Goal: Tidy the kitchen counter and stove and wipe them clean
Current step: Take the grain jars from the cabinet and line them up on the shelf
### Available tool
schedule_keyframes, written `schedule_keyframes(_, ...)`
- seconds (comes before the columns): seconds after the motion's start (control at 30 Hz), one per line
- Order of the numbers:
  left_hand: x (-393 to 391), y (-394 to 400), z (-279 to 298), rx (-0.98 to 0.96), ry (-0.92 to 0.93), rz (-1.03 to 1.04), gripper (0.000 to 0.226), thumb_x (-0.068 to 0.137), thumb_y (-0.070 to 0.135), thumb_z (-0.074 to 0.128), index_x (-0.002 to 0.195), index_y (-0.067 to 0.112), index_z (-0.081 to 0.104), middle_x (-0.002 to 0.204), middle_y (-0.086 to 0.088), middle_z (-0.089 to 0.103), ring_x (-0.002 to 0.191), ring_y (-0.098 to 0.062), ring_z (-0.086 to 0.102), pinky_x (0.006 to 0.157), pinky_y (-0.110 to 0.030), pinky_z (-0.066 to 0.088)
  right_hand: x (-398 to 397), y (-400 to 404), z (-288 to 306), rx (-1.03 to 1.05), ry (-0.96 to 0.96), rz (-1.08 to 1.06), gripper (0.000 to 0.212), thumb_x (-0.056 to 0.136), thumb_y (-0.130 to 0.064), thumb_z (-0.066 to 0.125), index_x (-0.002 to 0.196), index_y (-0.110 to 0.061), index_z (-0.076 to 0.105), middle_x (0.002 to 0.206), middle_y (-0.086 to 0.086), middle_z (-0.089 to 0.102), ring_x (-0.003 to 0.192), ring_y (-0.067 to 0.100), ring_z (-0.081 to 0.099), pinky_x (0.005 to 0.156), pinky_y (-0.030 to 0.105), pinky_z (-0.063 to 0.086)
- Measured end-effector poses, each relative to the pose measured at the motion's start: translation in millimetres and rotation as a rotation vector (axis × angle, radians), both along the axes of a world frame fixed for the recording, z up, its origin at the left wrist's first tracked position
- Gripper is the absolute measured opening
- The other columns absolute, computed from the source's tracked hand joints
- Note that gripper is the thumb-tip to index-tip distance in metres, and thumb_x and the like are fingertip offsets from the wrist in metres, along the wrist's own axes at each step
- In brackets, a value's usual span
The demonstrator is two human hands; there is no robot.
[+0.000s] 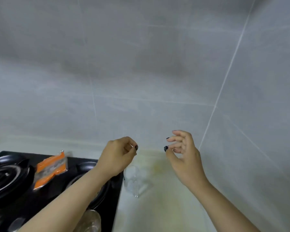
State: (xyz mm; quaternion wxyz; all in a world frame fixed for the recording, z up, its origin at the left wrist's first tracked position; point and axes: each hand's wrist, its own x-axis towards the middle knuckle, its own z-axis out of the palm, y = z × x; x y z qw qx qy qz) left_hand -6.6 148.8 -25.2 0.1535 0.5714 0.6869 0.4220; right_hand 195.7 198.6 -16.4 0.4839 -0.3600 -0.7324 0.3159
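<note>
The black gas stove (107, 206) fills the lower left, with round burners (2, 178). An orange packet (51, 168) lies across its top. To the right runs the pale counter (166, 206), with a yellowish stain (157, 168) near the wall. A clear glass (136, 181) lies on the counter beside the stove edge. My left hand (119, 156) hovers above the stove's right edge, fingers curled, holding nothing I can see. My right hand (182, 153) hovers over the counter with its fingers loosely spread, and holds nothing.
Grey tiled walls (141, 64) meet in a corner at the right behind the counter. Another clear glass (90, 221) stands at the stove's front edge under my left forearm. The image is blurred.
</note>
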Motion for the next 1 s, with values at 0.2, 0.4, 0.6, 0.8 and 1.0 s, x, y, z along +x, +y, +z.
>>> schedule_keyframes(0.2,-62.7,10.9,-90.3,-0.305,-0.001,0.179,0.02,0.085,0.01,0.055,0.1,0.02,0.063,0.09,0.006,0.072,0.086,-0.011,0.066,0.077,-0.024,0.049,-0.5,3.1,-61.9,-0.207,-0.155,-0.009,0.041,0.084,-0.01,0.065,0.111,-0.035,0.046,0.117,-0.013,0.053,0.089,0.0,0.06,0.077,0.016,0.045)
schedule_keyframes(0.4,-88.0,42.8,-145.4,-0.485,0.136,0.202,0.06,0.082,0.014,0.065,0.137,0.01,0.043,0.137,-0.012,0.044,0.124,-0.028,0.046,0.099,-0.034,0.042,-3.1,2.3,-104.7,-0.322,-0.332,0.06,0.039,0.087,-0.015,0.063,0.119,-0.03,0.046,0.12,-0.018,0.04,0.096,-0.006,0.055,0.075,0.006,0.042)
schedule_keyframes(0.6,-97.1,80.2,-174.0,-0.627,0.185,0.326,0.082,0.078,0.033,0.069,0.146,0.006,0.03,0.146,-0.019,0.035,0.135,-0.036,0.031,0.113,-0.041,0.024,6.7,6.4,-127.5,-0.403,-0.394,0.09,0.034,0.088,-0.017,0.061,0.115,-0.033,0.047,0.118,-0.025,0.037,0.097,-0.011,0.051,0.079,0.008,0.043)
schedule_keyframes(0.8,-91.5,102.3,-193.3,-0.68,0.211,0.441,0.093,0.077,0.042,0.071,0.149,0.016,0.02,0.148,-0.012,0.034,0.137,-0.034,0.028,0.109,-0.048,0.028,24.5,10.0,-139.8,-0.485,-0.404,0.065,0.029,0.088,-0.014,0.061,0.108,-0.033,0.053,0.119,-0.022,0.043,0.095,-0.004,0.056,0.077,0.01,0.045)
schedule_keyframes(1.0,-91.6,102.2,-193.0,-0.514,0.129,0.483,0.08,0.068,0.036,0.075,0.138,0.022,0.039,0.13,-0.004,0.054,0.122,-0.029,0.048,0.103,-0.047,0.03,29.8,6.3,-139.7,-0.518,-0.384,0.046,0.027,0.088,-0.012,0.061,0.104,-0.033,0.054,0.115,-0.018,0.048,0.092,-0.005,0.055,0.072,0.007,0.043)
